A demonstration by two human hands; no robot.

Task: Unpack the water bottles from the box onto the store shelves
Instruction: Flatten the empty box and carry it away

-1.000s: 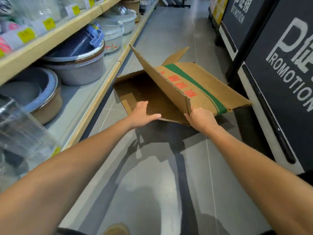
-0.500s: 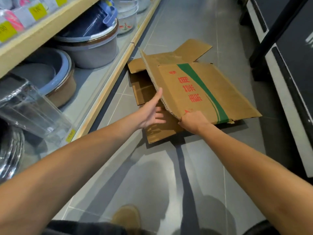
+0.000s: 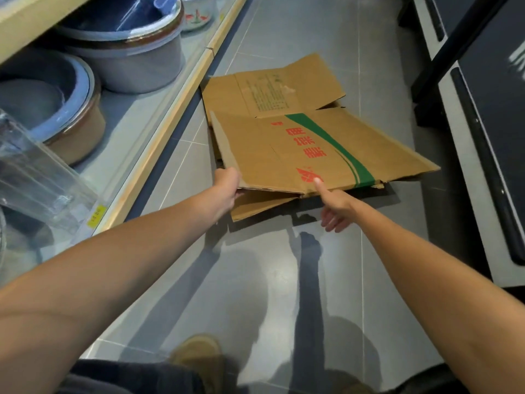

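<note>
Two hands reach down to the box point(image 3: 298, 143), which lies nearly flat on the floor point(image 3: 298, 32) of the aisle, just beside the lowest shelf point(image 3: 133, 120). Nothing is seen inside it, so I judge that the unpacking is finished and the step now is to flatten the cardboard. The left hand point(image 3: 227, 186) has its grip closed on the near left corner of the top panel, with the fingers hidden under it. The right hand point(image 3: 335, 207) has no grip on anything: one stretched finger touches the near edge by the red mark, and the other fingers hang loose. To do this well, I think the right hand should lay its palm on the panel and press along the creases while the left steadies the corner, so that the lower flap sticking out at the front comes in line. It is better to push downward, not sideways, because grey basins point(image 3: 125, 61) and clear plastic ware point(image 3: 37, 172) stand on the shelf close by. A shoe point(image 3: 199, 354) is near the box, and a dark display stand point(image 3: 488, 109) is at the right.
</note>
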